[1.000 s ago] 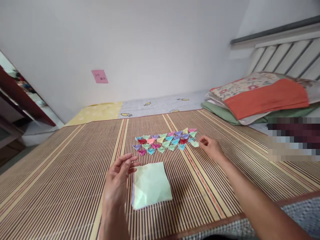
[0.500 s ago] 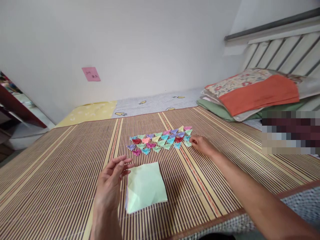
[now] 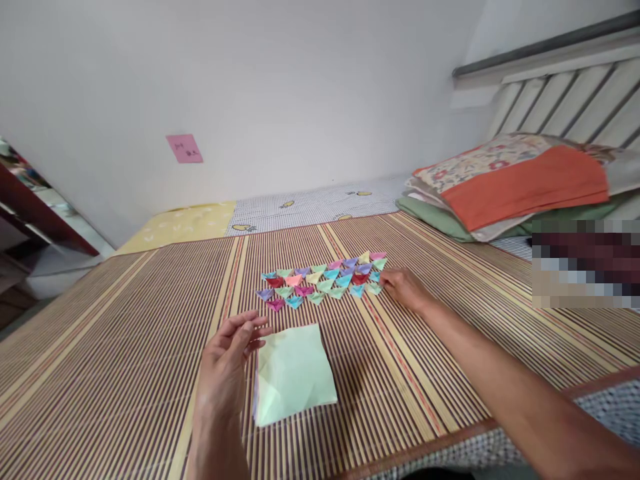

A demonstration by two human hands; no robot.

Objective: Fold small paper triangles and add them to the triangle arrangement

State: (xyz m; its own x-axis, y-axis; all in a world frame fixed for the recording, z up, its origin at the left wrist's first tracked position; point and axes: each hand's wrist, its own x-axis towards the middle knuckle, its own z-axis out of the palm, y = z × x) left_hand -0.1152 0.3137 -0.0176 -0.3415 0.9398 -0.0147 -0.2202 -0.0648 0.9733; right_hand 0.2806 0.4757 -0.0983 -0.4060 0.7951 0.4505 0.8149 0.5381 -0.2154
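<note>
Small folded paper triangles (image 3: pixel 325 286) in several colours lie in staggered rows on a striped bamboo mat. At the rows' right end is my right hand (image 3: pixel 404 288). Its fingers are bent and pressed together by a blue folded triangle (image 3: pixel 375 276) and a pale green folded triangle (image 3: pixel 373 289). What the fingertips hold, if anything, is hidden. My left hand (image 3: pixel 231 350) hovers at the upper left corner of a stack of square paper sheets (image 3: pixel 297 377), its fingers apart and nothing in them. The top sheet is pale green and creased; a purplish edge shows beneath.
The bamboo mat (image 3: pixel 150 347) covers most of the bed. Folded bedding with an orange band (image 3: pixel 530 187) is piled at the right by a white radiator (image 3: pixel 565 100). A pink note (image 3: pixel 185 148) is on the wall. Yellow cloth (image 3: pixel 185 227) lies at the back left.
The pale green triangle at the right end has shifted slightly left, and my right fingers have moved off it, up toward the blue one. My left hand stays beside the stack.
</note>
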